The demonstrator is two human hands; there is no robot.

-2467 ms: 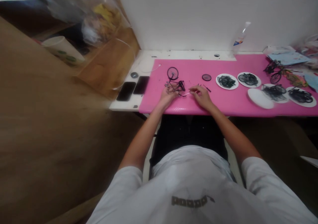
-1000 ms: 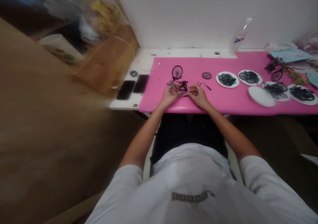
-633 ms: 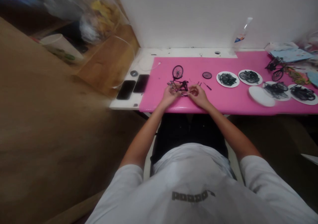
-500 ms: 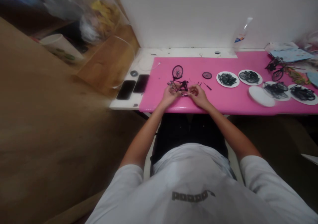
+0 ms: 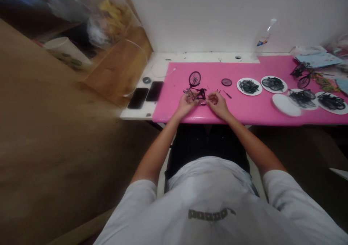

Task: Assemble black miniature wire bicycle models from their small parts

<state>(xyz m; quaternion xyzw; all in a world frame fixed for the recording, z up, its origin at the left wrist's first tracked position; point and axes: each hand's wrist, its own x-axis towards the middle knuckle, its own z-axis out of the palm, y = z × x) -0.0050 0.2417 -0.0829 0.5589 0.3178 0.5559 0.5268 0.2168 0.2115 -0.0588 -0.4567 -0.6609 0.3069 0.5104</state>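
Between my hands, over the pink table cover (image 5: pixel 174 109), is a small black model bicycle (image 5: pixel 200 92) with one spoked wheel (image 5: pixel 195 79) pointing away from me. My left hand (image 5: pixel 186 103) is closed on the frame from the left. At the other end of the frame, my right hand (image 5: pixel 217 103) has its thumb and fingers brought together; whatever small part they pinch is too small to make out. A loose wheel (image 5: pixel 226 82) lies flat beyond my right hand. A thin dark tool, perhaps a screwdriver (image 5: pixel 227 94), rests just right of it.
White plates (image 5: pixel 249 93) with dark bicycle parts stand to the right, beside a white lid or plate (image 5: pixel 286 105). Another model bicycle (image 5: pixel 303 74) is at the far right. Two phones (image 5: pixel 138 98) lie on the left. A clear bottle (image 5: pixel 265 38) stands against the wall.
My right hand has shifted very slightly to the right. The model bicycle and my left hand are almost unmoved.
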